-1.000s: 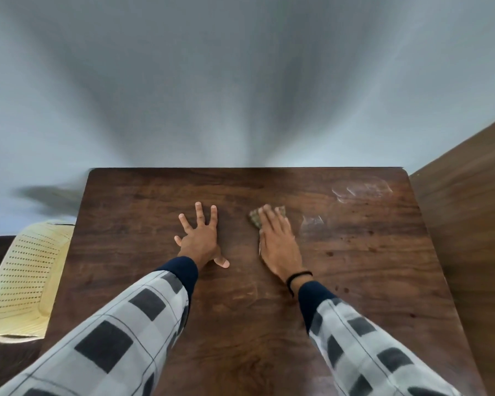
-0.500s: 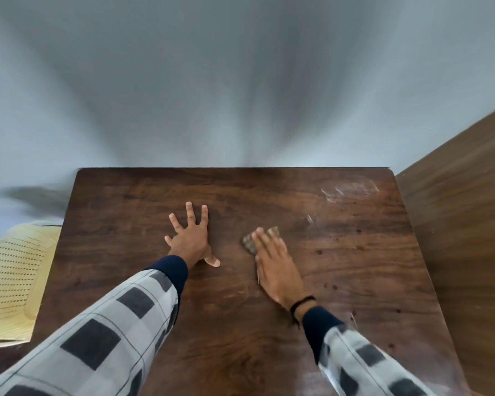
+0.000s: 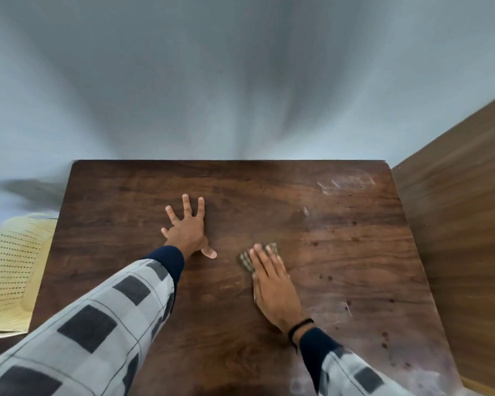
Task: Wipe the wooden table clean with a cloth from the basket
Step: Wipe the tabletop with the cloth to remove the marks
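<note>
The dark wooden table (image 3: pixel 269 190) fills the lower middle of the view. My right hand (image 3: pixel 272 287) lies flat with straight fingers on a small greenish-brown cloth (image 3: pixel 246 260), pressing it onto the tabletop right of centre; only the cloth's far edge shows past my fingertips. My left hand (image 3: pixel 187 230) rests on the wood with its fingers spread, a hand's width left of the cloth. Whitish smears (image 3: pixel 345 182) mark the far right corner, and dark specks (image 3: pixel 355 238) dot the right side.
A pale yellow perforated plastic basket (image 3: pixel 9 270) stands off the table's left edge. A brown wooden panel (image 3: pixel 463 224) runs along the right side. A pale grey wall rises behind the table's far edge.
My right hand has slid the cloth toward me across the table, from beside my left hand's fingers to level with its wrist. The left hand has stayed planted.
</note>
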A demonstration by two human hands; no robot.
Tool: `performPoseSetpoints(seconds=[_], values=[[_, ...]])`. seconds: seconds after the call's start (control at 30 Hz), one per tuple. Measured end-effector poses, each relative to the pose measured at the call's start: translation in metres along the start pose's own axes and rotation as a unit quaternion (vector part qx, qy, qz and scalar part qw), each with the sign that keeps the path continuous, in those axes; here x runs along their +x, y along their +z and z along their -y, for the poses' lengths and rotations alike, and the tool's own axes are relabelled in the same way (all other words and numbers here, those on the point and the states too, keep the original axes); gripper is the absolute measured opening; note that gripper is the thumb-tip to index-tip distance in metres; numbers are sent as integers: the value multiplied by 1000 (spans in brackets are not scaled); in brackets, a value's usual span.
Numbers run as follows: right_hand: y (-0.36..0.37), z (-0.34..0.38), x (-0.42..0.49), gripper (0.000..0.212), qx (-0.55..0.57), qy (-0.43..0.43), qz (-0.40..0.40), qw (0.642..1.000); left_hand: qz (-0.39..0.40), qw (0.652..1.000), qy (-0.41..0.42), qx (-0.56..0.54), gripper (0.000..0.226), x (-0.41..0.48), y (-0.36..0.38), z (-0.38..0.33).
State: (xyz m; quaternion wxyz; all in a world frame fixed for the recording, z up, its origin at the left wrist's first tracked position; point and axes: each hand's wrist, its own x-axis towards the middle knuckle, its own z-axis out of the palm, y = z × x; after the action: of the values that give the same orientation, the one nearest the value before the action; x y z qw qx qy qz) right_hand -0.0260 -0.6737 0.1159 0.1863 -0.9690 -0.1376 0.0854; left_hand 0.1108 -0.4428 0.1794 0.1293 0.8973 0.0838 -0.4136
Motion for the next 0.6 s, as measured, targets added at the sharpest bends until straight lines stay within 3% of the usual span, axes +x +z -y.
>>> performPoseSetpoints(seconds=[0.1,0.13,0.2,0.27,0.33,0.47,0.6], values=[[-16,-38,-3,57,-47,-139,50,988,-2,1000,0,0,155,-1,1,0],[-22,-53,9,58,-64,-145,55,986,-2,1000,1,-1,155,-1,0,0],[-36,-72,34,57,-52,-39,34,997,-5,1000,9,-1,154,-1,1,0],[-39,-71,49,56,-16,93,-43,995,-8,1000,11,0,154,-2,1,2],[-31,-49,39,55,-15,125,-69,990,-8,1000,5,1,155,-2,0,2],[-12,-14,-36,53,-7,-25,21,999,-6,1000,10,0,155,-1,0,1],[-25,-62,-39,64,-66,-173,61,981,-6,1000,9,2,155,-1,1,2]])
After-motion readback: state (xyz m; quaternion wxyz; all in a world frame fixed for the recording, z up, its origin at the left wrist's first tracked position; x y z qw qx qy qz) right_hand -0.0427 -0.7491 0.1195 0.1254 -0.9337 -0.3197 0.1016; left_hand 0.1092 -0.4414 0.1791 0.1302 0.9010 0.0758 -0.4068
